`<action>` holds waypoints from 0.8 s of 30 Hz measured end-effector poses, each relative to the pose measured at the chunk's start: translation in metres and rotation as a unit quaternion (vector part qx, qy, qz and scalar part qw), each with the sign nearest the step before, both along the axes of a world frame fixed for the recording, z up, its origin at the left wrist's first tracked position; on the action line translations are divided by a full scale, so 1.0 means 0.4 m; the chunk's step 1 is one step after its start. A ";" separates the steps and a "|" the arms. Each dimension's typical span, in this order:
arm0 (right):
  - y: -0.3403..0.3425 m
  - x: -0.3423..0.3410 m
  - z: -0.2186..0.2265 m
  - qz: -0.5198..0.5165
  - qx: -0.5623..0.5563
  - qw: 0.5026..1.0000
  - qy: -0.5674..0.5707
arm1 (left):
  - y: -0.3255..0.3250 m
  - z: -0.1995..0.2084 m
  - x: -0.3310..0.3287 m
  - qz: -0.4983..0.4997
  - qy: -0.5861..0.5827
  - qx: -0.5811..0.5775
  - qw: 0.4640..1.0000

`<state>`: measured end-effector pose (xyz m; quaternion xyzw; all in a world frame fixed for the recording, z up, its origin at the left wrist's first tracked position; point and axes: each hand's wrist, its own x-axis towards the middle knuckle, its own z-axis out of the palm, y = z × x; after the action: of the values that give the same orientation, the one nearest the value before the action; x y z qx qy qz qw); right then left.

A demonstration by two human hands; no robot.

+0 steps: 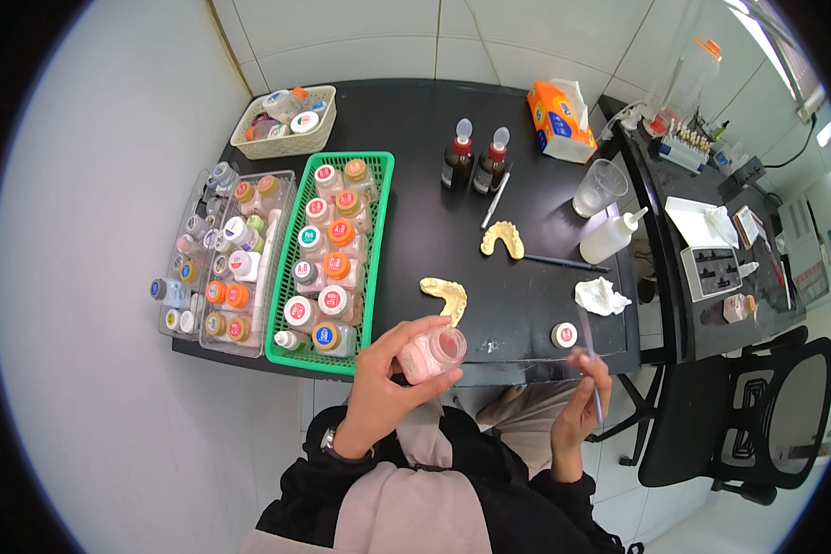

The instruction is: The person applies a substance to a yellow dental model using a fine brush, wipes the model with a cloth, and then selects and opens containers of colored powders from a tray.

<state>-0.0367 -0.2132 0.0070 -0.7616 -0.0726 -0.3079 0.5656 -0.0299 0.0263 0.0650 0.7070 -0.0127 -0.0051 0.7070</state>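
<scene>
My left hand (392,374) is wrapped round a clear jar (422,358) of pink powder. The jar is tilted, and its uncapped mouth faces right. Just beyond it lies a yellow plaster dental cast (451,297), partly covered by my fingers. My right hand (582,403) pinches a slim stick-like tool (589,343), blurred, so its tip does not show clearly. Close to that hand a white jar lid (564,335) with a red mark rests near the table's front edge. Farther back is a second horseshoe-shaped cast (501,241).
A green basket (385,222) of capped jars stands left, beside clear trays (284,222) of bottles. Two brown dropper bottles (458,159), a pen-like tool (496,198), a glass (602,187), a squeeze bottle (611,237), crumpled tissue (602,296) and a tissue pack (560,120) occupy the black table (406,120).
</scene>
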 end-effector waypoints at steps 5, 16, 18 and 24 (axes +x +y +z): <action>-0.003 0.049 0.019 -0.023 -0.159 0.977 0.142 | -0.001 -0.018 -0.001 -0.012 0.005 0.024 1.000; 0.017 0.057 0.041 0.045 -0.003 0.988 0.149 | -0.015 -0.022 -0.008 -0.064 -0.007 0.074 0.995; 0.050 0.024 0.112 0.149 0.177 0.962 0.144 | -0.029 -0.029 -0.004 -0.087 -0.035 0.092 0.991; 0.061 0.010 0.203 0.306 -0.059 0.924 0.220 | -0.033 -0.029 -0.018 -0.147 -0.066 0.107 0.981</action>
<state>-0.0326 -0.1888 0.0883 -0.7828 -0.1935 0.0605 0.5884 -0.0372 0.0132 0.0535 0.7675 -0.1621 -0.0639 0.6169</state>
